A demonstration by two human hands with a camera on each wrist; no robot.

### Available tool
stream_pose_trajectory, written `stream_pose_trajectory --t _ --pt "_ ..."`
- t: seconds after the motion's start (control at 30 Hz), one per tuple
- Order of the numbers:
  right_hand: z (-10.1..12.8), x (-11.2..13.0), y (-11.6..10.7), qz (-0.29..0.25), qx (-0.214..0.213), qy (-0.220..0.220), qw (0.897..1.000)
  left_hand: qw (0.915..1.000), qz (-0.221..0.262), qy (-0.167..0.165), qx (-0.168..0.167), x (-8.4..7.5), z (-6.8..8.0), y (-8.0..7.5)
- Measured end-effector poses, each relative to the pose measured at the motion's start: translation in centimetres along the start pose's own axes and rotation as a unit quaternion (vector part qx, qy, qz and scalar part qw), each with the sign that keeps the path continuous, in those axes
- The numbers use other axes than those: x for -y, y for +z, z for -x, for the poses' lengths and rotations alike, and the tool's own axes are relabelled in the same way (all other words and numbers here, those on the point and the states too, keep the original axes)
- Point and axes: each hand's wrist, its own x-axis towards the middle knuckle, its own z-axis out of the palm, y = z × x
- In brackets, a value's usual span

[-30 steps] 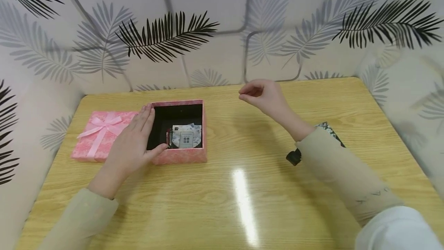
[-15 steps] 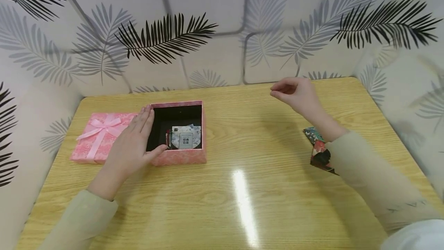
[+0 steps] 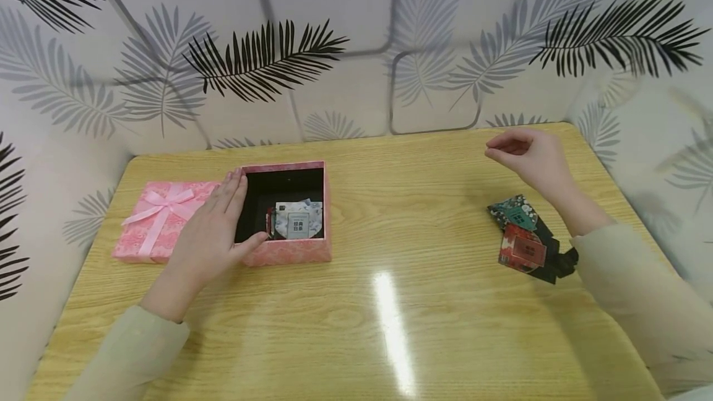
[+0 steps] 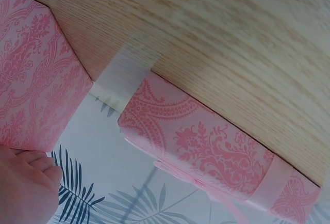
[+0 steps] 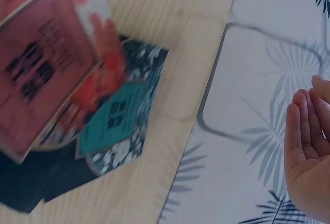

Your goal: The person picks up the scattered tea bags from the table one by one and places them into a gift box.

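Fingers (image 3: 234,190) rest on pink box (image 3: 289,252); packets (image 3: 298,220) inside.

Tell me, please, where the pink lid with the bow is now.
In the head view the pink lid lies flat on the table's left side, directly left of the open pink box, partly under the left hand resting there.
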Motion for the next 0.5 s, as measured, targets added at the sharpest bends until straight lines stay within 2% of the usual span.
stream_pose_trajectory --t 0.3,0.5 --pt "1.3 -3.7 -2.0 0.033 -0.001 0.028 0.999 1.0 0.002 -0.003 0.005 -0.1 0.0 -0.2" --pt "1.9 -6.1 -2.7 0.046 0.017 0.042 0.998 0.9999 -0.001 -0.005 0.011 -0.1 -0.1 -0.3"
